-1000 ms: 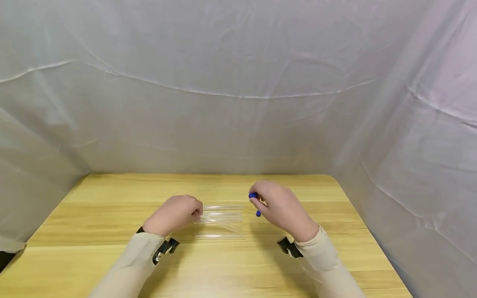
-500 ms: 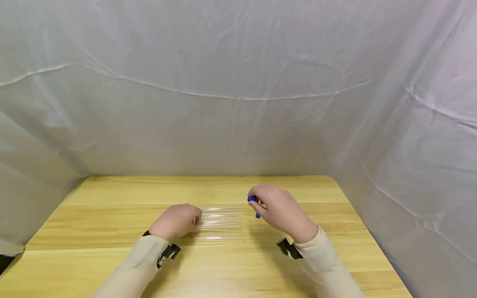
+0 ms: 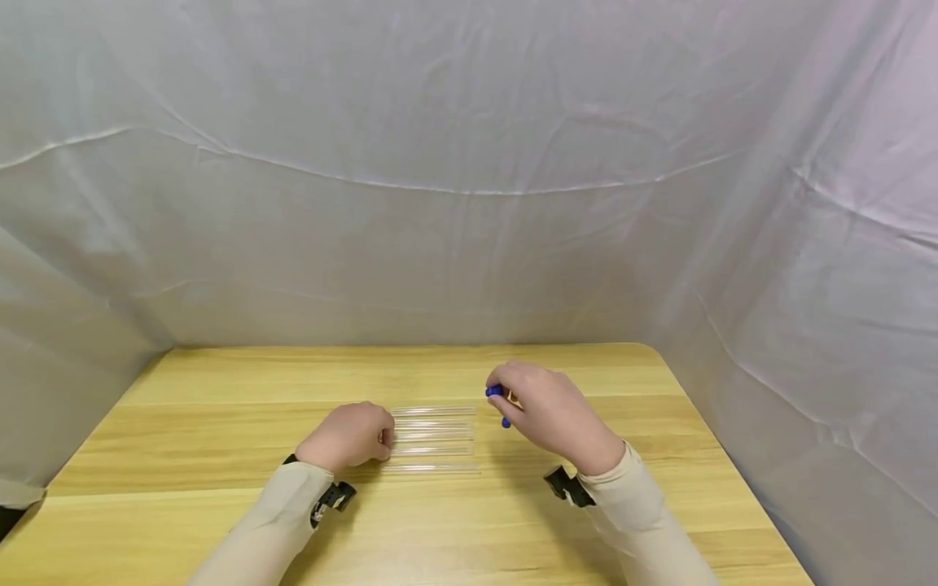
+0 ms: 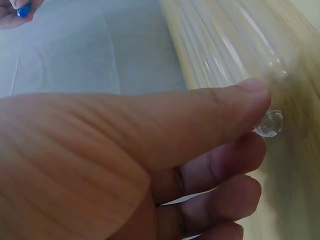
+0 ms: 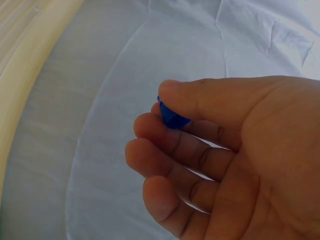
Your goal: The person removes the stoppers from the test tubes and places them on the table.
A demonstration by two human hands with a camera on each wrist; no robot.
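Right hand (image 3: pixel 554 415) pinching blue cap (image 5: pixel 171 116) — clear tubes (image 3: pixel 434 439) at left hand (image 3: pixel 348 435)

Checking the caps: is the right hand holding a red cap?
No, the right hand pinches a blue cap between thumb and fingers.

Both forearms in beige sleeves reach forward, a dark strap at each wrist. The left hand (image 3: pixel 346 435) lies low, knuckles up, fingers curled, thumb extended. The right hand (image 3: pixel 550 411) is raised slightly, thumb pressed against curled fingertips (image 5: pixel 150 125).
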